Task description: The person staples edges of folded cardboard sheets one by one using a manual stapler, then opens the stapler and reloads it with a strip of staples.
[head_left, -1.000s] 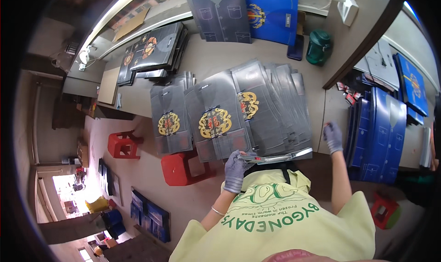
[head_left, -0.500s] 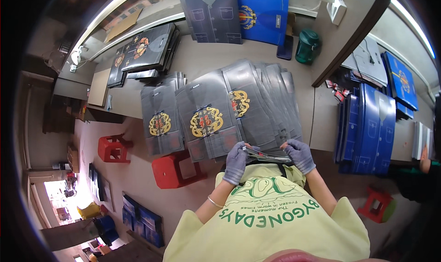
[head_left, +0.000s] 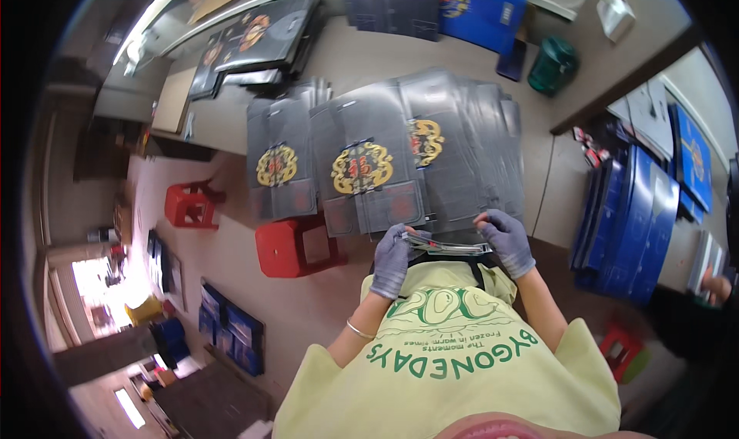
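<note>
In the head view, the gloved left hand (head_left: 391,256) closes on one end of a flat bag (head_left: 450,249) held edge-up. The gloved right hand (head_left: 509,245) curls at the other end; whether it grips, I cannot tell. Dark bags (head_left: 358,123) lie spread just beyond the grip, and a red stool (head_left: 279,248) stands to its left.

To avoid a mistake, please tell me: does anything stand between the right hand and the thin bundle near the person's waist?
Nothing visible does: the right hand is at the right end of the bundle, and the dark printed panels lie beyond it, not between.
</note>
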A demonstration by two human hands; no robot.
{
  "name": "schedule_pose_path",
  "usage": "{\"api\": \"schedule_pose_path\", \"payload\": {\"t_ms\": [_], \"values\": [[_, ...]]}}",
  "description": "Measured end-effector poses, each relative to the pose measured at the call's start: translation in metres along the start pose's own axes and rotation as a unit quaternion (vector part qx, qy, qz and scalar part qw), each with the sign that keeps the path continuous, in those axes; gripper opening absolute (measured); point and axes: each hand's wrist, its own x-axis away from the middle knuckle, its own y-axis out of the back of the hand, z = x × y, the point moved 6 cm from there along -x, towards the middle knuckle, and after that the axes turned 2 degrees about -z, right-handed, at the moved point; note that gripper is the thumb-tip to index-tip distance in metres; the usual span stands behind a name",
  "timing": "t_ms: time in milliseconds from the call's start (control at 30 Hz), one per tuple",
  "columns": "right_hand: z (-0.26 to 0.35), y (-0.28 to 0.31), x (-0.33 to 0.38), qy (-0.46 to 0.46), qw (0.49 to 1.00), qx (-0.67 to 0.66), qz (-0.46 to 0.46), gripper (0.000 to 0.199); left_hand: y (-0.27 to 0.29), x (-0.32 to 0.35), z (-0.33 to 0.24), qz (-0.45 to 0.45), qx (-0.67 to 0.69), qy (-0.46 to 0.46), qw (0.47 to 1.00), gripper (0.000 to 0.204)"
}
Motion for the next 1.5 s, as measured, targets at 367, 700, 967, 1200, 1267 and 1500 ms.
{"api": "schedule_pose_path", "payload": {"t_ms": [367, 700, 967, 1200, 1267, 1500], "values": [[-0.073, 0.001, 0.015, -0.144, 0.987, -0.058, -0.042, 0.014, 0.032, 0.012, 0.009, -0.075, -0.104, -0.105, 0.986, 0.013], [-0.011, -0.159, -0.001, 0.02, 0.989, 0.086, 0.123, 0.008, 0.087, 0.052, -0.018, -0.042, -0.188, -0.178, 0.965, 0.027], [0.015, -0.264, 0.04, 0.053, 0.976, 0.135, 0.161, 0.013, 0.156, 0.07, -0.039, -0.001, -0.211, -0.161, 0.964, 0.027], [0.027, -0.289, 0.055, 0.154, 0.933, 0.3, 0.126, 0.02, 0.186, 0.064, -0.022, 0.052, -0.021, 0.014, 0.998, 0.033], [0.019, -0.281, 0.06, 0.098, 0.946, 0.293, 0.094, 0.02, 0.187, 0.064, -0.021, 0.085, -0.02, 0.002, 0.996, 0.032], [0.023, -0.269, 0.091, 0.113, 0.982, 0.146, 0.042, 0.019, 0.172, 0.07, -0.028, 0.164, -0.3, -0.14, 0.929, 0.023]]}}
